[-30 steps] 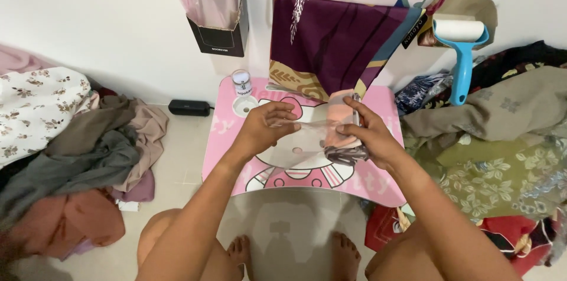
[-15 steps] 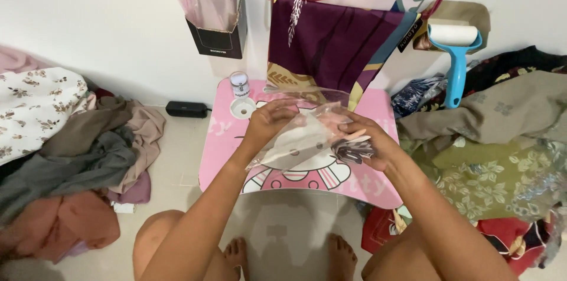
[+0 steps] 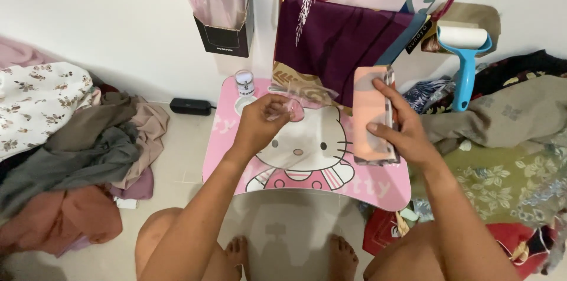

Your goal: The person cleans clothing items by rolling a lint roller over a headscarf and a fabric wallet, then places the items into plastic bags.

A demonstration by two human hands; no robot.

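The fingers [image 3: 282, 111] of the left hand [image 3: 260, 124] are pinched narrow on the edge of a clear plastic sleeve [image 3: 307, 96], whose film trails loose over the pink cartoon-cat bench [image 3: 307, 182]. Just behind that hand stand a small jar [image 3: 244, 83] and a white lid [image 3: 243, 104], near enough that a tug on the film could sweep them off the back edge. Further right, the right hand [image 3: 407, 133] holds a folded peach cloth [image 3: 371, 117] upright, its fingers wrapped round the right side and its lower end resting on the bench. The cloth seems to sit partly within clear film, though I cannot tell how far. The grip looks one-sided, so the fold may sag open or slide out, and thin film pulled from one corner could crease or tear. At the far right, a blue lint roller [image 3: 466, 62] leans among heaped clothes [image 3: 520, 157], apart from both hands.
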